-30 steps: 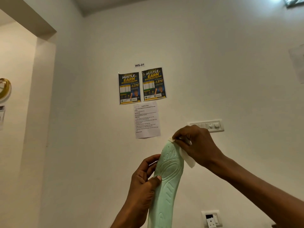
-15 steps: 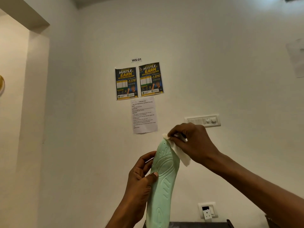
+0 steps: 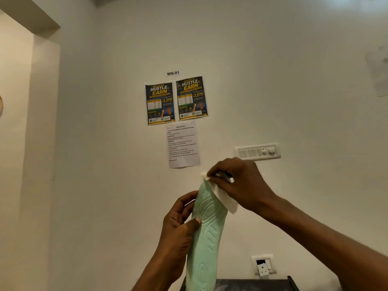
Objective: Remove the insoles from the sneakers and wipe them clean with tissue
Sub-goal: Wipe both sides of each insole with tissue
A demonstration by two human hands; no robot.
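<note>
A pale wall (image 3: 294,59) fills the view, and the sneakers are nowhere in it. The green insole (image 3: 206,244) is held upright in front of the wall, ribbed face toward the camera, its lower end running out of frame above a dark tabletop (image 3: 252,284). The right hand (image 3: 241,183) has its fingers curled over the insole's top tip, pinching the tissue (image 3: 225,199) against it. The left hand (image 3: 178,225) grips the insole at mid-length, thumb on the ribbed face and fingers behind. Two posters (image 3: 176,100), a printed sheet (image 3: 183,143), a switch panel (image 3: 257,152) and a socket (image 3: 263,264) are on the wall. So one insole is out and being wiped at its tip – probably mid-task. The rest of this insole may need passes, and I cannot tell whether the second one has been done
</note>
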